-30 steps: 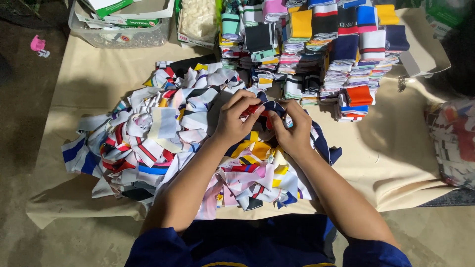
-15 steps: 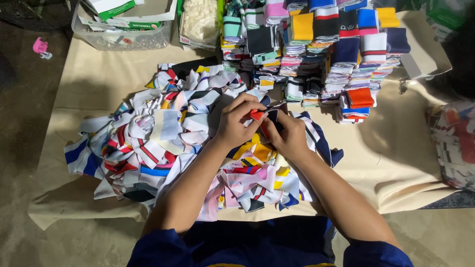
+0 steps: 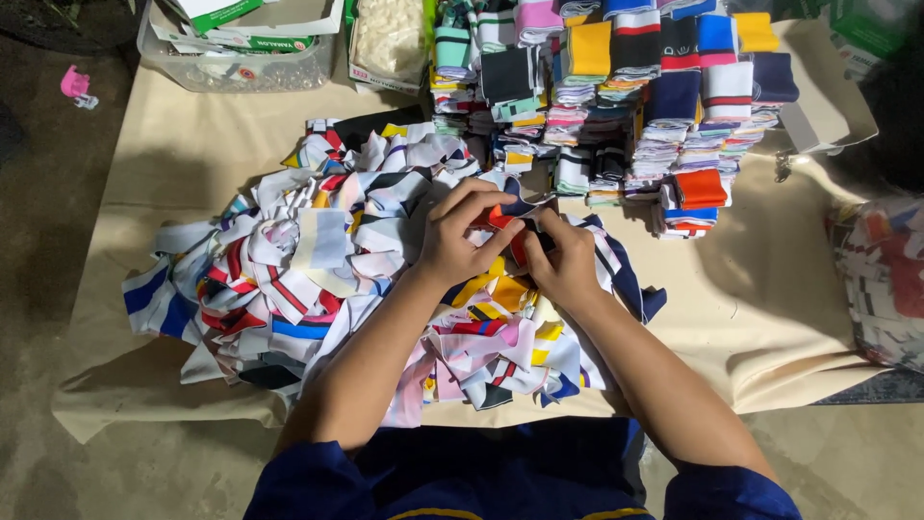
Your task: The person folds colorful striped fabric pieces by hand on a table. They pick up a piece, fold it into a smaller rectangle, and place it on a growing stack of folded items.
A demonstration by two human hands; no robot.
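My left hand [image 3: 460, 241] and my right hand [image 3: 563, 258] meet over a loose heap of striped fabric strips [image 3: 318, 260] on a beige cloth [image 3: 192, 164]. Both hands pinch one small folded strip, red with dark and white edges [image 3: 508, 223], between thumbs and fingers. The strip is partly hidden by my fingers. More strips lie under my forearms.
Neat stacks of folded coloured strips [image 3: 626, 96] stand behind my hands. A clear plastic bin with boxes [image 3: 241, 48] and a bag of white pieces [image 3: 390, 39] sit at the back left. A patterned bag [image 3: 881, 279] lies at the right. A pink clip [image 3: 75, 85] lies on the floor.
My hands have kept working the same small red strip, shifting slightly; the fingers have closed tighter on it. The heap is unchanged.
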